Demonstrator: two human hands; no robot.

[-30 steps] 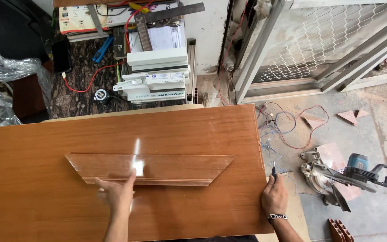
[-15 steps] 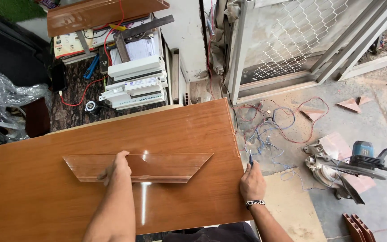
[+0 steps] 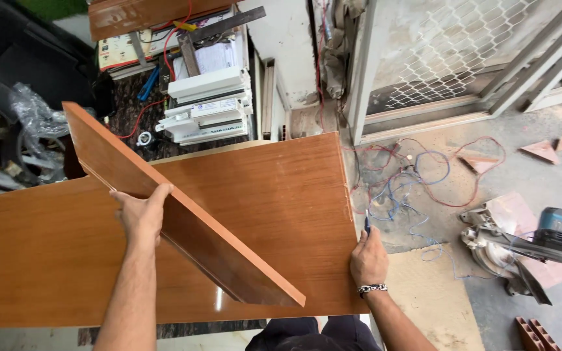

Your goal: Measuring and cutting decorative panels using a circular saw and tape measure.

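Observation:
A large glossy brown laminate board (image 3: 274, 195) lies flat in front of me. My left hand (image 3: 141, 211) grips a narrower strip of the same brown laminate (image 3: 183, 224) with angled ends and holds it lifted and tilted above the board, running from upper left to lower right. My right hand (image 3: 367, 260) rests at the board's right edge and holds a small blue pen or pencil (image 3: 367, 224) upright. A metal bracelet sits on that wrist.
A circular saw (image 3: 541, 244) lies on the concrete floor at right, beside tangled red and blue wires (image 3: 417, 175). White profile pieces (image 3: 209, 107) and tools are stacked behind the board. Crumpled plastic (image 3: 37, 117) lies at left; a mesh gate (image 3: 450, 52) stands behind.
The strip lay flat on the board with my left hand on it; now my left hand has lifted and tilted it. My right hand stayed at the board's right edge.

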